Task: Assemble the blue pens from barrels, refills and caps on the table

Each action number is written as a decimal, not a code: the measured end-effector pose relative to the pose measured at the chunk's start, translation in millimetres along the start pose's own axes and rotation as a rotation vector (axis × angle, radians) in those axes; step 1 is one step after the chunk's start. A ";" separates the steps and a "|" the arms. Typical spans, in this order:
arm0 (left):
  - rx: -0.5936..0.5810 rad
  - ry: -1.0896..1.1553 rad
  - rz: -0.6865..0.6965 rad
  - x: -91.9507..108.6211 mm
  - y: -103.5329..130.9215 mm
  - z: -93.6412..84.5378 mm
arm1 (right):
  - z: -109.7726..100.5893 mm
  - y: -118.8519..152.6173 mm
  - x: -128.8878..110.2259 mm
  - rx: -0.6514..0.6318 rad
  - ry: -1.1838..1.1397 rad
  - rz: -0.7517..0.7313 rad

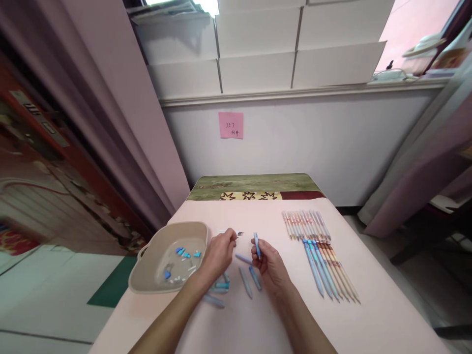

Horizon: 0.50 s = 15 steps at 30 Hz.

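Note:
My right hand (271, 263) is closed around a light blue pen barrel (257, 246), held nearly upright above the table. To its left, my left hand (220, 253) has its fingers pinched together beside some thin white pen refills with dark tips (240, 233). Whether a refill is between those fingers, I cannot make out. Below and between the hands lie several loose blue pen barrels (245, 282), some partly hidden by my left wrist.
Left on the pink-covered table (236, 334) stands a beige basin (151, 275) holding small blue pen parts (180, 250) and white bits. At right lie a row of clear-and-white pens (306, 224) and a row of blue and beige pens (330, 270). A pink note (231, 125) hangs on the wall.

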<state>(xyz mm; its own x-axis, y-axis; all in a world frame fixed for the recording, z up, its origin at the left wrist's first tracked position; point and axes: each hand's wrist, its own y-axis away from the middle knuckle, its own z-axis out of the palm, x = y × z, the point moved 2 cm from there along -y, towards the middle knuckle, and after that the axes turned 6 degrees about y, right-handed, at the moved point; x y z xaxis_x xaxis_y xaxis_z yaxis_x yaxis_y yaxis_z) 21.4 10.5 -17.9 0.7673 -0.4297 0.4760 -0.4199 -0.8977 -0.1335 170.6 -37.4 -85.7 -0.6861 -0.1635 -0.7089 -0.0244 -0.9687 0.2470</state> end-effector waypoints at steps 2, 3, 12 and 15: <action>0.025 0.164 0.053 3.4 0.0 -14.5 | 0.6 0.1 1.5 -0.002 0.048 -0.013; 0.031 0.197 0.093 4.8 -0.2 -21.4 | 0.9 0.1 2.6 -0.005 0.078 -0.020; 0.013 -0.087 0.417 4.3 4.9 -45.8 | 3.1 3.2 16.0 -0.101 0.340 -0.131; 0.059 -0.121 0.436 3.5 5.9 -47.9 | 2.6 2.8 18.3 -0.096 0.384 -0.141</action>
<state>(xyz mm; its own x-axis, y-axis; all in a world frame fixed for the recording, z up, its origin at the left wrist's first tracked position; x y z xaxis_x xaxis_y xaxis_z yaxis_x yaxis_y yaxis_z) -1.6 8.4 24.6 0.5773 -0.7740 0.2601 -0.6907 -0.6328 -0.3500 156.0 -42.7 -96.2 -0.3592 -0.0682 -0.9308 -0.0184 -0.9966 0.0801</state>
